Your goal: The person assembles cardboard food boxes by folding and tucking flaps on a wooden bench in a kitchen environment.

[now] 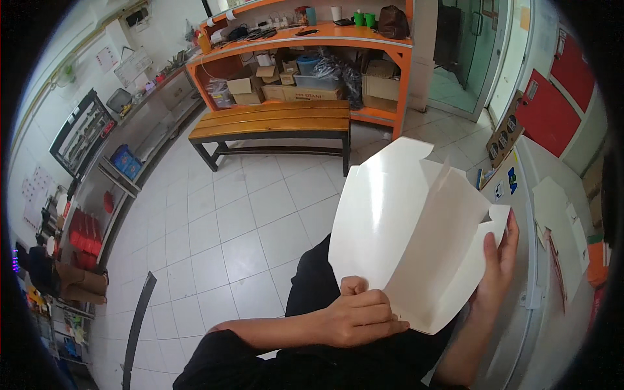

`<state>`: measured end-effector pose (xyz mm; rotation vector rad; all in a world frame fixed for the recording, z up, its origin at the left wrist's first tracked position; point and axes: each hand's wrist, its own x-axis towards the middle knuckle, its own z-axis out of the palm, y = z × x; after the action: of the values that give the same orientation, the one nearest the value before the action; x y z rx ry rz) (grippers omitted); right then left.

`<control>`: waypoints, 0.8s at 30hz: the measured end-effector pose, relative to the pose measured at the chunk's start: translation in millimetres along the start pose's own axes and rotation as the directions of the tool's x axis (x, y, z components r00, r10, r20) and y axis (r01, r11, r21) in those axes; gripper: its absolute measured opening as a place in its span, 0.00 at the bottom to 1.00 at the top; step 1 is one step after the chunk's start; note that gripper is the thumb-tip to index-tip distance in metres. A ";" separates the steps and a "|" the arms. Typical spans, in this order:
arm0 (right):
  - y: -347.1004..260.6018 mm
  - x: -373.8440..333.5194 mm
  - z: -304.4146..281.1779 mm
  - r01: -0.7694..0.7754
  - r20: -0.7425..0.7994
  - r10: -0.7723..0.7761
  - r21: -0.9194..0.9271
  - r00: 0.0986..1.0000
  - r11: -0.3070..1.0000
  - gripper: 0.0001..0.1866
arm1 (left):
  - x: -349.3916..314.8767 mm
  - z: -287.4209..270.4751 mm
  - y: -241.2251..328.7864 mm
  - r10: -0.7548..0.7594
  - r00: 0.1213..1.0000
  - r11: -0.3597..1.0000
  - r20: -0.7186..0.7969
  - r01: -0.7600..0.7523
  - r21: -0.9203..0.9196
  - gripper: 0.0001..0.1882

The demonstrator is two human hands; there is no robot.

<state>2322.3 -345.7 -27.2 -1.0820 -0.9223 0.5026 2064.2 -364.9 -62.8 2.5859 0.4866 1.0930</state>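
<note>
A glossy white paperboard box (380,214) is held over my lap, partly folded, its long inside toward me and its flaps standing up. My left hand (361,318) is closed on its near lower edge, with the thumb on the left panel. Around the right side wall and a small end flap, my right hand (497,266) is wrapped, thumb inside and fingers behind. The underside of the box is hidden.
At my right stands a white chest-like appliance (533,169) with flat white card pieces (556,208) on top. A wooden bench (273,119) stands ahead, before an orange shelf unit (299,40) with cardboard boxes. Far left, a person (65,276) stands by shelving.
</note>
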 end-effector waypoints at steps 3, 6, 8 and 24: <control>0.2 -4.0 -30.4 0.026 0.077 -0.020 -0.073 0.997 0.997 0.30 | -0.7 14.8 -21.2 -0.222 0.967 0.970 0.129 0.232 -0.067 0.19; -32.7 -28.1 -11.5 0.447 0.395 -0.350 -0.186 0.849 0.875 0.27 | 26.6 -7.9 -12.2 -0.394 0.914 0.525 0.091 0.306 -0.794 0.37; -39.5 -37.8 -2.0 0.631 0.656 -0.442 -0.068 0.612 0.772 0.23 | 31.1 -10.2 -3.8 -0.545 0.829 -0.157 0.125 0.046 -0.987 0.37; -28.6 -35.8 26.3 0.748 0.777 -0.323 -0.267 0.540 0.608 0.24 | 30.0 6.2 12.8 -0.782 0.622 0.076 0.044 0.164 -0.984 0.16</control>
<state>2278.6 -370.4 -10.7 -1.0419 -2.1212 -0.0038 2090.9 -364.9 -43.0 0.8218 0.5369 1.2088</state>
